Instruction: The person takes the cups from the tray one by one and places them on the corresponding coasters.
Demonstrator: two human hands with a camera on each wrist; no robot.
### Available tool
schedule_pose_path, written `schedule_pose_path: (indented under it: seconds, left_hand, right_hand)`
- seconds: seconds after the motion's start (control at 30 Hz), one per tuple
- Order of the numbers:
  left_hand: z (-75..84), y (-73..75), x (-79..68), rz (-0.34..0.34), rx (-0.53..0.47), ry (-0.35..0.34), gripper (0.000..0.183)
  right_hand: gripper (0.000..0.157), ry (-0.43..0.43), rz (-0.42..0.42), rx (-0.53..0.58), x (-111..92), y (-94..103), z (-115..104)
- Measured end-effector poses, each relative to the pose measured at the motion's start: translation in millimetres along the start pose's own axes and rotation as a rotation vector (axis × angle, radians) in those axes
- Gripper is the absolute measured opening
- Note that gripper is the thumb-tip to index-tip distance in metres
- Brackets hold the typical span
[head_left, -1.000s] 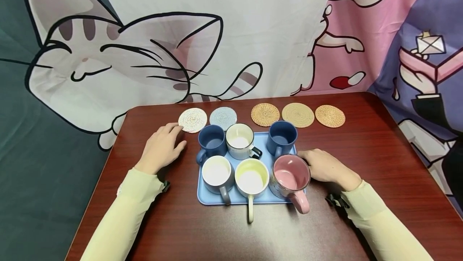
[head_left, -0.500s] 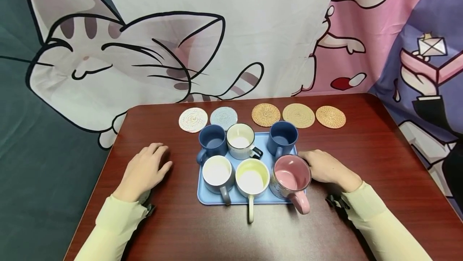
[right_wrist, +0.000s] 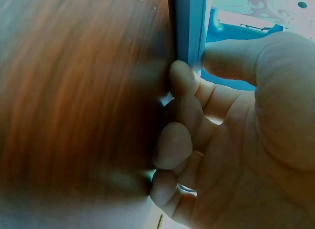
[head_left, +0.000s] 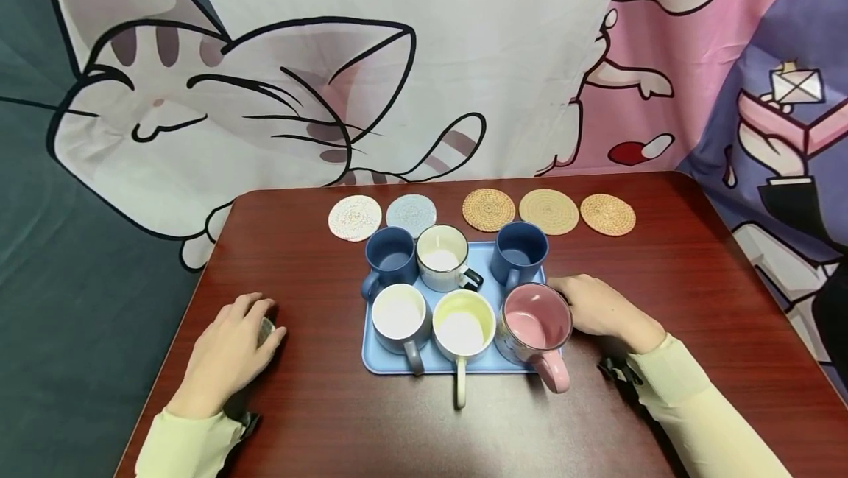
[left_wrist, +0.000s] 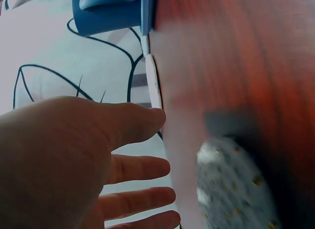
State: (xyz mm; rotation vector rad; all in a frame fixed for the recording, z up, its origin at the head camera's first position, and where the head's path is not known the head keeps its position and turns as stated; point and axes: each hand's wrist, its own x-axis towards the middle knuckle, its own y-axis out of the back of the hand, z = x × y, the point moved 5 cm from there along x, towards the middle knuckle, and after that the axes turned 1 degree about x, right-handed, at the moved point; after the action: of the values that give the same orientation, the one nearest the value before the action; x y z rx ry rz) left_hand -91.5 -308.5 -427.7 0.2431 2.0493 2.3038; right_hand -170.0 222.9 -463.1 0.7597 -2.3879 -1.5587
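Note:
My right hand (head_left: 596, 308) grips the right edge of the blue tray (head_left: 480, 366), thumb over the rim and the other fingers curled under it. The tray bears blue mugs (head_left: 392, 257) (head_left: 520, 250) at the back corners and a white mug (head_left: 442, 251) with a black handle between them. In front stand a grey mug (head_left: 400, 320), a yellow mug (head_left: 462, 327) and a pink mug (head_left: 535, 320). My left hand (head_left: 221, 356) is low over the table at the left, fingers nearly straight. A rounded, speckled grey-white object (left_wrist: 236, 189) lies beside it, partly hidden in the head view.
Along the table's back edge lie a white coaster (head_left: 355, 217), a pale blue coaster (head_left: 411, 214) and several tan coasters (head_left: 488, 210). Behind the dark red wooden table (head_left: 669, 264) hangs a cartoon-printed cloth (head_left: 517, 58). Mug handles jut over the tray's front edge.
My left hand has drawn back from beside the white coaster toward the front left. More of the speckled object shows beside its thumb. The right hand, tray and mugs have stayed put.

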Motion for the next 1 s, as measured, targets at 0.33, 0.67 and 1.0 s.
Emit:
schedule_pose_path:
  seconds: [0.33,0.67,1.0]
  left_hand:
    - [-12.5,-5.6,-30.1,-0.023,-0.060,0.104,0.054]
    - [-14.5,-13.7,-43.2,0.073,-0.098,0.075,0.055]
    - [-14.5,-13.4,-37.5,0.087,-0.087,0.061,0.057]
  right_hand:
    - [0.009,-0.002,0.006,0.002,0,-1.4,1]
    - [0.006,0.004,0.006,0.002,0,1.1,0]
    - [0.006,-0.007,0.014,0.000,-1,-0.3,0]
